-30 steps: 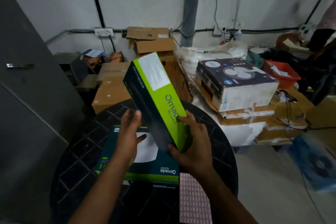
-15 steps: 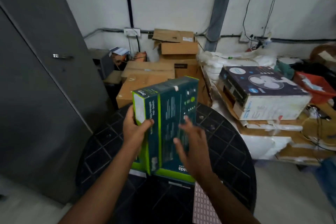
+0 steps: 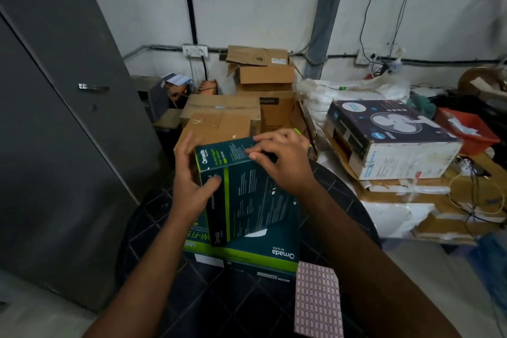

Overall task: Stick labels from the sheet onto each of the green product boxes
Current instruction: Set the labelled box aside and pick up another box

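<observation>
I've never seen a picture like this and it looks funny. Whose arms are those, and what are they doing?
A person wears a camera on their head, so you see their own arms from above. Their left hand and right hand hold a dark green Omada box, tilted. Under it another green Omada box lies flat on a round black table. The pink sheet of labels waits near the table's edge. Behind are cardboard boxes and a fan box.
</observation>
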